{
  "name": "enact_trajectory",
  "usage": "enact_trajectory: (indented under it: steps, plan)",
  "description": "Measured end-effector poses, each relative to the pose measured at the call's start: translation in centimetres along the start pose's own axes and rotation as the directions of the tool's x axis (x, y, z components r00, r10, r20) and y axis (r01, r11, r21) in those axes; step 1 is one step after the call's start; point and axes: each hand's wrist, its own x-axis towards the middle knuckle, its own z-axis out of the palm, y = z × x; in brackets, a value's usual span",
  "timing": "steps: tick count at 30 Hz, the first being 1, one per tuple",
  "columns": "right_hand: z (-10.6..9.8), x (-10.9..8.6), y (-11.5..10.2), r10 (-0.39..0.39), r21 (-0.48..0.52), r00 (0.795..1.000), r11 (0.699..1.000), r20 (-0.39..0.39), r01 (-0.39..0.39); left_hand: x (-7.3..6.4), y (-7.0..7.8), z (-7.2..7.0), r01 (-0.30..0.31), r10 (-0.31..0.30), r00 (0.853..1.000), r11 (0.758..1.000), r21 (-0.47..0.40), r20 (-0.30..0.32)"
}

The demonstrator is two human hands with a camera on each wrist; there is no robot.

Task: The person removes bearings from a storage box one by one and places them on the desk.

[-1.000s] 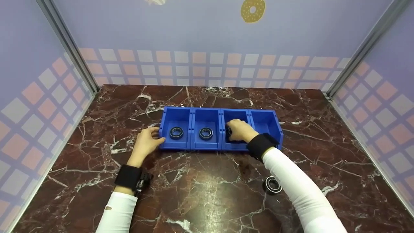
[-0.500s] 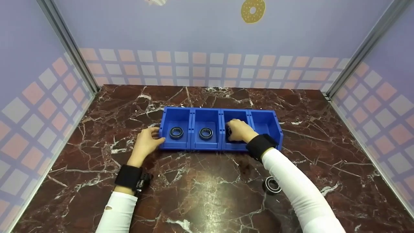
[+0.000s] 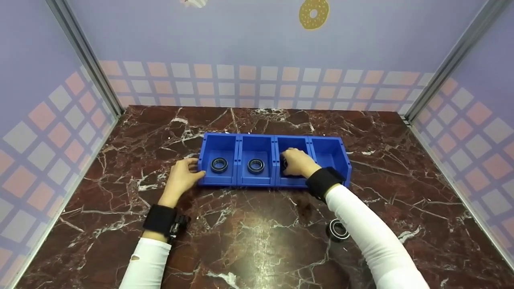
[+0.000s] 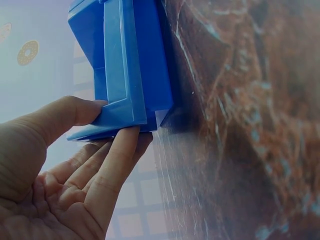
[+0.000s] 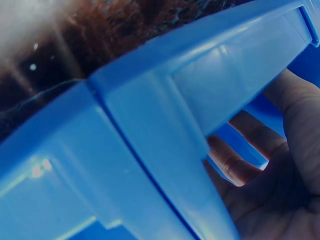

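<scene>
A row of joined blue storage bins (image 3: 257, 181) lies across the table. My left hand (image 3: 181, 178) pinches the leftmost bin's side wall, thumb on the near rim and fingers under or behind it; the left wrist view shows the thumb (image 4: 85, 110) on the blue edge. Inside the third bin from the left, my right hand (image 3: 299, 161) holds a dark ball bearing (image 3: 284, 162), mostly covered by the fingers. In the right wrist view the bin's front wall hides the fingertips and the bearing. One bearing (image 3: 219, 165) lies flat in the leftmost bin, another (image 3: 255, 165) in the second.
A further bearing (image 3: 338, 230) lies on the marbled table (image 3: 249, 241), close to the right sleeve (image 3: 373, 233). The rightmost bin (image 3: 329, 154) shows a bare blue floor, partly behind the right wrist. Patterned panels (image 3: 257, 48) enclose the back and sides.
</scene>
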Motion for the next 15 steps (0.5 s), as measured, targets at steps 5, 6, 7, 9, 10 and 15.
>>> enact_trajectory:
  steps: [5,6,7,9,10,15]
  plan:
    - [0.03,0.18,0.21,0.01,-0.006,1.0,1.0,0.02,-0.01,0.02,0.01,-0.01,-0.002,0.002,1.0,1.0,0.004,0.001]
    - [0.02,0.21,0.26,0.013,-0.008,1.0,1.0,0.024,-0.013,0.02,0.02,-0.02,0.0,0.0,1.0,1.0,0.01,0.002]
    - [0.01,0.25,0.31,0.015,-0.01,0.999,1.0,0.028,-0.015,0.01,0.03,-0.03,0.002,-0.002,1.0,1.0,0.017,0.003]
    - [0.0,0.31,0.38,0.02,-0.014,0.999,1.0,0.032,-0.019,0.0,0.03,-0.07,0.007,-0.007,1.0,1.0,0.031,0.004]
    - [-0.01,0.33,0.4,0.02,-0.016,0.999,1.0,0.033,-0.019,0.0,0.03,-0.09,0.007,-0.008,1.0,0.999,0.035,0.005]
    - [-0.07,0.32,0.33,0.018,-0.012,0.999,1.0,0.036,-0.017,0.01,0.01,-0.13,0.003,-0.003,1.0,0.999,0.04,0.003]
